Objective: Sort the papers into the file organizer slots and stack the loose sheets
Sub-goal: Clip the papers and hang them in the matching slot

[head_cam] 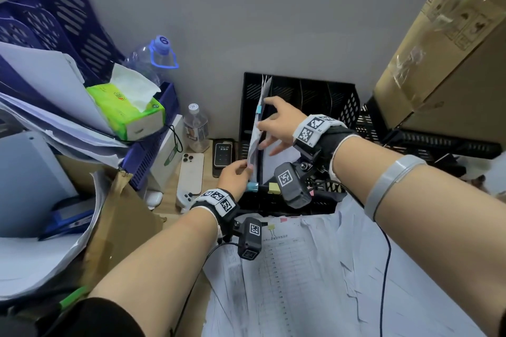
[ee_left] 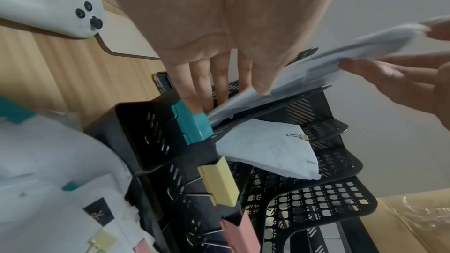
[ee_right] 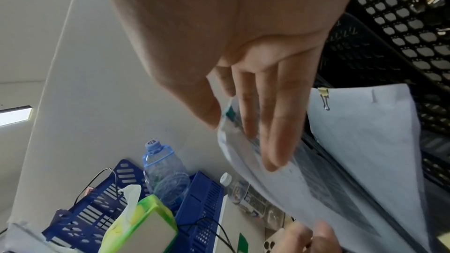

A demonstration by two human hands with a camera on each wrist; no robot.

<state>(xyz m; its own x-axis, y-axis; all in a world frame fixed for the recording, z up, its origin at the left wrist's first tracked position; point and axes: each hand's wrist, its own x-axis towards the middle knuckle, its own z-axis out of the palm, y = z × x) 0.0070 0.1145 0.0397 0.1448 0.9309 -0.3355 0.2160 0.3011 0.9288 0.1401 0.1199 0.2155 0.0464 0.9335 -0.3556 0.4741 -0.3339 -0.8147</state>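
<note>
White loose sheets (head_cam: 301, 282) lie spread on the bench (head_cam: 167, 201), nearest the person. Just beyond them the left hand (head_cam: 235, 175) pinches the lower corner of a clipped paper bundle (head_cam: 254, 134), which stands on edge at the leftmost slot of the black file organizer (head_cam: 328, 96). Farther up, the right hand (head_cam: 276, 123) grips the bundle's upper part between thumb and straight fingers.

I count on the wooden desk (ee_left: 48, 68): black file organizer (head_cam: 301, 90) far centre; left of it, dark gadget (head_cam: 223, 154), phone (head_cam: 190, 175), small bottle (head_cam: 195, 128), white controller (head_cam: 184, 197); loose sheets (head_cam: 301, 268) nearest.
</note>
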